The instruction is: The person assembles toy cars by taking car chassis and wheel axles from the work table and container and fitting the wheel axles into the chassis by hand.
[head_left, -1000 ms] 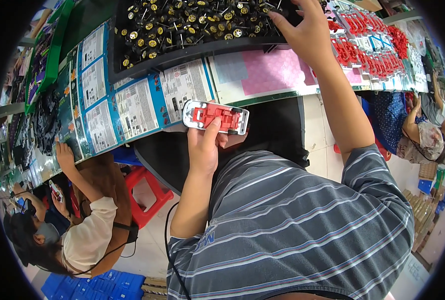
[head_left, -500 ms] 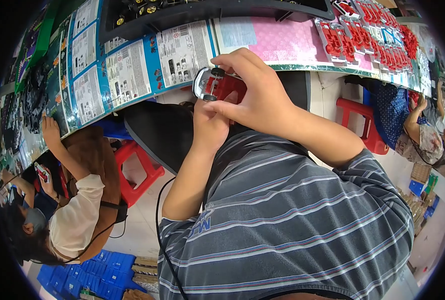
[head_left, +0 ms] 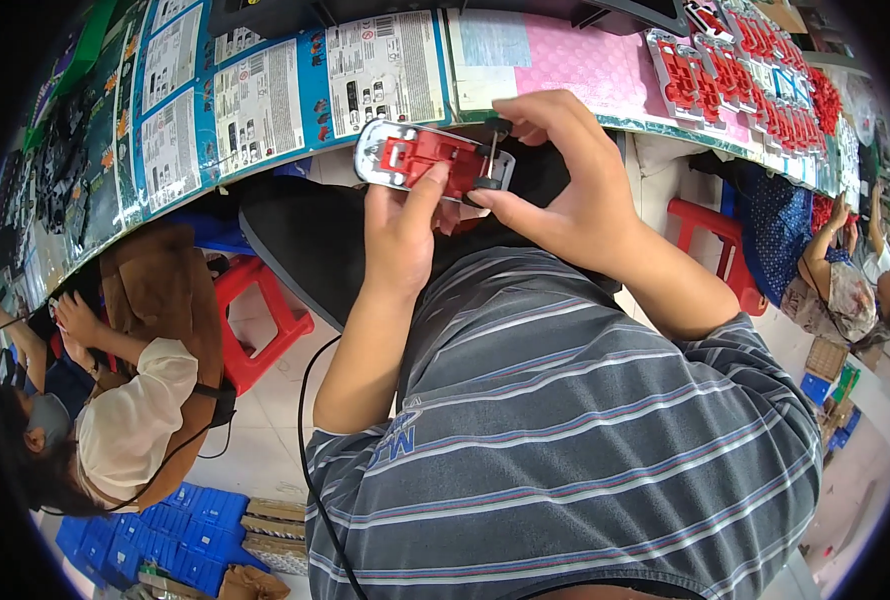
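Observation:
A toy car body [head_left: 415, 156], underside up, shows a red inside framed by a silver-white shell. My left hand [head_left: 401, 232] grips it from below, with the thumb laid on the red part. Over the car's right end is a thin metal axle [head_left: 492, 155] with a black wheel at each tip. My right hand [head_left: 570, 180] holds this wheel axle by its two wheels, between forefinger and thumb. Whether the axle rests in the body or hangs just above it, I cannot tell. The car is above my lap, close to the table edge.
Printed card sheets [head_left: 260, 110] cover the table's left part. A black tray [head_left: 365, 12] stands at the back. Rows of red-and-white car bodies [head_left: 710, 85] lie at right. A co-worker [head_left: 140, 420] sits at left beside a red stool [head_left: 255, 320]; others sit at right.
The wheel axle was over the car's left end and is now over its right end, with my right hand moved right. More of the red inside shows. My left thumb has come onto it.

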`<action>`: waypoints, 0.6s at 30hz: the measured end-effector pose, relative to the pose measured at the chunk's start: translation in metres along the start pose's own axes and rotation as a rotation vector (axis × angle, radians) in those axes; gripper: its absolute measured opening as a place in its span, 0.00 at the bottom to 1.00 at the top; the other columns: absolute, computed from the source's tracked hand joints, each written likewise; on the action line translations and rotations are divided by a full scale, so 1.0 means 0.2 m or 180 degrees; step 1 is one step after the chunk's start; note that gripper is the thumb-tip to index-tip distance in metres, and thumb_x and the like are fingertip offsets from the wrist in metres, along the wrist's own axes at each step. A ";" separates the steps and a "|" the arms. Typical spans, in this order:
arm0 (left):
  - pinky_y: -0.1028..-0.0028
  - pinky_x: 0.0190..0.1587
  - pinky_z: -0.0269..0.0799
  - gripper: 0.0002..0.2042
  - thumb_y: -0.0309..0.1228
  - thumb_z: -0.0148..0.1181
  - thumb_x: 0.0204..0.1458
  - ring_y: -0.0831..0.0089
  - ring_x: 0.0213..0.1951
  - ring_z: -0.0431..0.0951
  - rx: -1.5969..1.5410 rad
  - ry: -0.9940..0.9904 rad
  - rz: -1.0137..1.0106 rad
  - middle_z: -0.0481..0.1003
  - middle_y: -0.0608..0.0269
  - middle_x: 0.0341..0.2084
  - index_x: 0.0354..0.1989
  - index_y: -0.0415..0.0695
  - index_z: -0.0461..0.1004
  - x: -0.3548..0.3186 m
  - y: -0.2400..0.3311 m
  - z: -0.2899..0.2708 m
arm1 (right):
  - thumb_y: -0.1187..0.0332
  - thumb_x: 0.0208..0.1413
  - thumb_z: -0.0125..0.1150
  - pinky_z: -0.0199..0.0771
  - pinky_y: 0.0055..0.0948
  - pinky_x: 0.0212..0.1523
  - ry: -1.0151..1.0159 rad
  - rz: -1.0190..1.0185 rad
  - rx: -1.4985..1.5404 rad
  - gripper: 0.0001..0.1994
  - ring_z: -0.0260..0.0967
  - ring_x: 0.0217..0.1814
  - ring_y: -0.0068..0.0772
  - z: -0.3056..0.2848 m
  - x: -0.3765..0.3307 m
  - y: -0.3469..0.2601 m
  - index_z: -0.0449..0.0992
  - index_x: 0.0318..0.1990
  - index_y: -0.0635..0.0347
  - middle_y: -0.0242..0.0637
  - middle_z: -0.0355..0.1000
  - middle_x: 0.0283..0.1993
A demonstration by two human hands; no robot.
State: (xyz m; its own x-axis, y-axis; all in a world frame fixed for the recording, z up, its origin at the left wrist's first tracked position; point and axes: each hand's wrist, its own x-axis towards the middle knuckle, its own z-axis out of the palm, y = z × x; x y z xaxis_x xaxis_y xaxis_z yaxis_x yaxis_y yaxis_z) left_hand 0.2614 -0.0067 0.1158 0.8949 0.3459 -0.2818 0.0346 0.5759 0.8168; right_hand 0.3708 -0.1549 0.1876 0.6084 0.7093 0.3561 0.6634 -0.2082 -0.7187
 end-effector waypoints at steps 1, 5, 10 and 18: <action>0.81 0.25 0.67 0.19 0.30 0.55 0.61 0.79 0.31 0.75 -0.0138 0.0104 0.0106 0.77 0.60 0.40 0.59 0.39 0.66 -0.01 0.01 0.03 | 0.70 0.37 0.77 0.77 0.35 0.46 -0.0039 0.0048 -0.0012 0.31 0.74 0.46 0.44 0.00 -0.03 0.01 0.72 0.53 0.64 0.44 0.70 0.48; 0.80 0.24 0.66 0.19 0.30 0.54 0.61 0.77 0.29 0.75 -0.0218 0.0034 0.0156 0.77 0.58 0.41 0.59 0.38 0.65 0.00 0.00 -0.01 | 0.71 0.37 0.77 0.77 0.35 0.47 -0.0075 0.0173 -0.0013 0.32 0.73 0.48 0.46 0.02 -0.10 0.03 0.72 0.54 0.64 0.45 0.70 0.50; 0.80 0.24 0.65 0.16 0.31 0.53 0.62 0.77 0.27 0.75 -0.0179 0.0033 0.0180 0.77 0.58 0.39 0.56 0.40 0.66 -0.01 -0.01 -0.01 | 0.71 0.38 0.78 0.75 0.32 0.50 -0.0018 0.0215 0.0030 0.34 0.71 0.49 0.39 0.04 -0.13 0.06 0.71 0.56 0.62 0.43 0.70 0.51; 0.81 0.25 0.65 0.20 0.31 0.52 0.62 0.79 0.31 0.76 -0.0192 0.0090 0.0183 0.77 0.58 0.43 0.61 0.40 0.64 -0.02 -0.01 0.02 | 0.72 0.37 0.78 0.75 0.33 0.51 -0.0091 0.0175 0.0132 0.34 0.72 0.50 0.41 0.03 -0.16 0.07 0.71 0.57 0.63 0.44 0.69 0.52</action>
State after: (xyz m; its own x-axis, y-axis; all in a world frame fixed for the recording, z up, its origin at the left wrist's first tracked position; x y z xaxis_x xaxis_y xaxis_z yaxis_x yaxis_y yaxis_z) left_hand 0.2598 -0.0127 0.1171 0.8818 0.4000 -0.2501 -0.0440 0.5977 0.8005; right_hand 0.3582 -0.1774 0.1617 0.6304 0.7165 0.2986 0.6103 -0.2198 -0.7611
